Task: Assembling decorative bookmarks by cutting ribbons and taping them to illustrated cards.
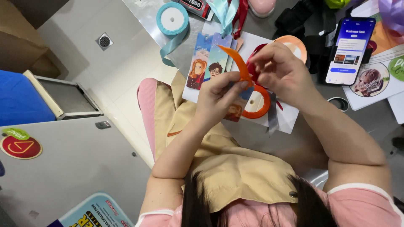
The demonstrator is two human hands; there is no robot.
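Both hands' fingers (243, 84) pinch an orange ribbon (237, 61) above bookmarks (208, 59)

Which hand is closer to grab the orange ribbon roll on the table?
Probably the left hand. It pinches the orange ribbon strip right beside the orange ribbon roll; the right hand is higher, busy at the strip's other end.

1. Thin satin ribbon strip (239, 63): bright orange
2. Round ribbon spool (256, 103): orange rim, white core
3. Second ribbon spool (172, 19): pale blue, white centre
4. Card bookmarks (208, 61): blue, cartoon faces
5. Cloth apron (235, 168): tan
6. Flat surface (252, 138): grey
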